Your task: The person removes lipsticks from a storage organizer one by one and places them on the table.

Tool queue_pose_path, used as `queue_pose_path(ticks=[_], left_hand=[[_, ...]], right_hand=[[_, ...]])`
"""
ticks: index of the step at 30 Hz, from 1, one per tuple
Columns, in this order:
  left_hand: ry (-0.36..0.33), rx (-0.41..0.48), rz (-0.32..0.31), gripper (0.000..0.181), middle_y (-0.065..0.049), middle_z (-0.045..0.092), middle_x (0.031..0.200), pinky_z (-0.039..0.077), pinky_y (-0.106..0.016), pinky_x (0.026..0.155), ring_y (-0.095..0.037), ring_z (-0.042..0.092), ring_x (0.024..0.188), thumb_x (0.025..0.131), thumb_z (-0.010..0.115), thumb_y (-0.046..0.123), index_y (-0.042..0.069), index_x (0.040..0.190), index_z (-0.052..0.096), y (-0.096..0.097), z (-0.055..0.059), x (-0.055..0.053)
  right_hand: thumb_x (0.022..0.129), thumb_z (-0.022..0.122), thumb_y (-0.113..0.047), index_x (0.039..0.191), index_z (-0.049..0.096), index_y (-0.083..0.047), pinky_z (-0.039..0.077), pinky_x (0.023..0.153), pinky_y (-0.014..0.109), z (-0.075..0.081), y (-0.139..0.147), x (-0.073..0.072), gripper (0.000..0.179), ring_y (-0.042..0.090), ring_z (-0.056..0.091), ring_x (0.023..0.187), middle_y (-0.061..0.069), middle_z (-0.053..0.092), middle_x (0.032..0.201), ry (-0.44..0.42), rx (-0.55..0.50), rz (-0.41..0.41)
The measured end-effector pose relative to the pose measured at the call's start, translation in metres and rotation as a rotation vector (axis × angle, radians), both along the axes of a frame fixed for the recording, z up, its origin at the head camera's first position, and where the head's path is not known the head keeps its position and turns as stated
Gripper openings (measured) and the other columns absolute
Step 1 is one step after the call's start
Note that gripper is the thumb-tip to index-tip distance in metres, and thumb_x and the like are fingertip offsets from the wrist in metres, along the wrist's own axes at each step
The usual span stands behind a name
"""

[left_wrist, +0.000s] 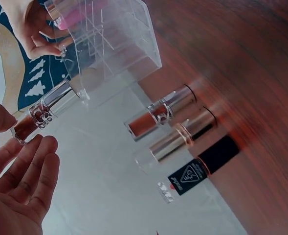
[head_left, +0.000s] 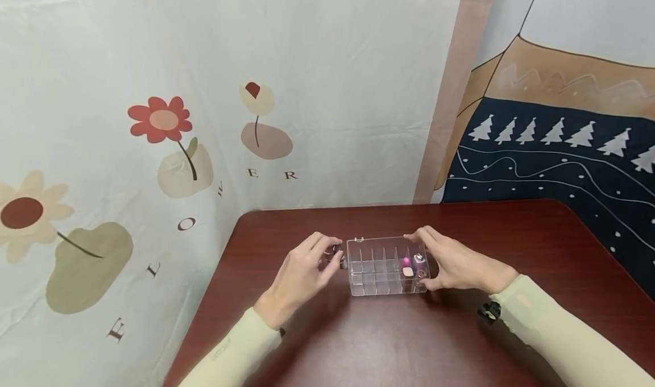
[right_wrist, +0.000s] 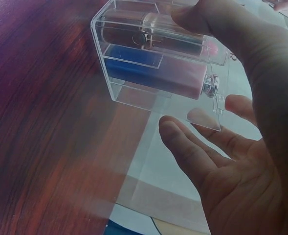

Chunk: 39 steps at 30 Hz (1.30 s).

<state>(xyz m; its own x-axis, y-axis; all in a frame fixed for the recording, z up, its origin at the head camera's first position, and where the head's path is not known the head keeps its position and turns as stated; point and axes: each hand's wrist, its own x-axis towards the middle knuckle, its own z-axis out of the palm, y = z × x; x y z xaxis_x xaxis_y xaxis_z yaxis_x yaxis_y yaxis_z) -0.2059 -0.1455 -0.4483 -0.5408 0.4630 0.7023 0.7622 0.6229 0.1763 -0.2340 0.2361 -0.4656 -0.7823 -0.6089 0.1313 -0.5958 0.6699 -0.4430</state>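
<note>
Clear plastic forms the divided box (head_left: 365, 288) on the dark red-brown table (head_left: 389, 341), between the two hands. The right hand (head_left: 452, 263) grips its right end, thumb at the near side and fingers reaching to the far side, the hand spread about as wide as the box is deep. The left hand (head_left: 307, 262), partly curled, pinches a tube with reddish-brown contents and a silver end (left_wrist: 47, 111) between thumb and fingers, just beside the box's left end; whether the two touch, I cannot tell. At the box's right end sit several items, among them a blue-and-pink tube with a shiny silver knob (right_wrist: 158, 76) and a brownish tube (right_wrist: 126, 32), while the compartments to the left look vacant. Near the left hand, a second silver-ended tube (left_wrist: 161, 112), a gold-coloured one (left_wrist: 183, 134) and a black one (left_wrist: 202, 166) stand in a row on the table. Behind hangs pale cloth (head_left: 348, 63) printed with flowers and letters
</note>
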Motion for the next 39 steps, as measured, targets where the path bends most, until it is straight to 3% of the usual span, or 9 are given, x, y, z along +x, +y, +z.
queue_pose_path(ticks=[12, 19, 25, 30, 39], left_hand=[[-0.015, -0.002, 0.030, 0.020, -0.003, 0.072, 0.098, 0.059, -0.016, 0.067, -0.009, 0.067, 0.078, 0.098, 0.087, 0.001, 0.004, 0.117, 0.080, -0.012, -0.005, 0.000], [-0.032, 0.014, 0.010, 0.020, -0.007, 0.074, 0.100, 0.067, -0.029, 0.069, -0.017, 0.077, 0.080, 0.097, 0.086, -0.002, 0.003, 0.115, 0.078, -0.014, -0.009, -0.001], [-0.045, -0.025, 0.028, 0.018, -0.004, 0.074, 0.099, 0.065, -0.022, 0.071, -0.011, 0.075, 0.081, 0.098, 0.087, 0.001, 0.006, 0.114, 0.079, -0.016, -0.013, -0.002], [-0.068, -0.046, 0.035, 0.016, -0.004, 0.074, 0.100, 0.065, -0.022, 0.072, -0.016, 0.078, 0.082, 0.100, 0.086, 0.003, 0.007, 0.113, 0.078, -0.018, -0.018, -0.004], [-0.094, -0.065, 0.039, 0.015, -0.006, 0.076, 0.099, 0.067, -0.024, 0.075, -0.017, 0.082, 0.084, 0.099, 0.087, 0.003, 0.006, 0.111, 0.078, -0.020, -0.025, -0.004]], right_hand=[[0.080, 0.108, -0.025, 0.156, 0.051, -0.016, 0.070, 0.106, 0.050, 0.001, -0.001, 0.000, 0.095, 0.024, 0.073, 0.122, 0.014, 0.064, 0.151, 0.008, 0.001, 0.008], [0.080, 0.108, -0.024, 0.155, 0.052, -0.015, 0.070, 0.106, 0.050, 0.000, -0.001, 0.000, 0.094, 0.023, 0.074, 0.122, 0.015, 0.065, 0.151, 0.022, -0.006, 0.017], [0.079, 0.106, -0.019, 0.157, 0.052, -0.012, 0.070, 0.104, 0.047, 0.001, 0.000, 0.000, 0.095, 0.023, 0.075, 0.120, 0.016, 0.066, 0.150, 0.055, -0.011, 0.024], [0.079, 0.106, -0.018, 0.157, 0.052, -0.014, 0.070, 0.102, 0.043, 0.001, 0.000, 0.001, 0.095, 0.020, 0.072, 0.117, 0.015, 0.066, 0.151, 0.055, -0.005, 0.019], [0.081, 0.106, -0.024, 0.156, 0.051, -0.015, 0.069, 0.107, 0.050, 0.001, 0.000, 0.001, 0.094, 0.023, 0.073, 0.123, 0.016, 0.066, 0.154, 0.027, -0.003, 0.017]])
